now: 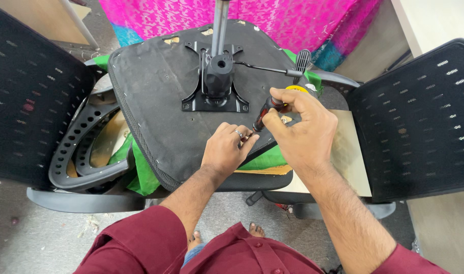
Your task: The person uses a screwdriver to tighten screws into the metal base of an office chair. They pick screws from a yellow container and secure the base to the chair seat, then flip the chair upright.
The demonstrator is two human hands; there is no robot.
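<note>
Looking down from the head camera, the right hand [304, 124] is closed around a screwdriver [266, 112], fingers wrapped over its dark handle with a yellow end cap showing just above the knuckles. The screwdriver's long axis runs on a slant, handle up and to the right, tip down and to the left, pointing into the near right part of the seat underside [161, 86]. The left hand [227, 149] rests flat on that surface with its fingers loosely curled, fingertips pinched together right at the screwdriver tip; whether they hold a screw there is too small to tell. A ring sits on one finger.

The seat underside is a broad, rounded black panel covered in dull fabric, stapled along its edge, lying upside down. Bolted at its middle is a black metal plate [214, 99] with a stubby cylinder, and a grey metal post [220, 23] rises from it towards the top of the view. A thin lever with a ribbed black paddle [303, 61] sticks out to the right of the plate.

Green cloth [143, 175] shows under the seat's near edge. To the left lies a curved black plastic frame [84, 147] pierced with rows of holes. Black mesh chair backs [31, 96] stand on both sides, and bright pink patterned fabric [252, 18] hangs beyond. Maroon sleeves and bare toes show at the bottom, above grey floor.
</note>
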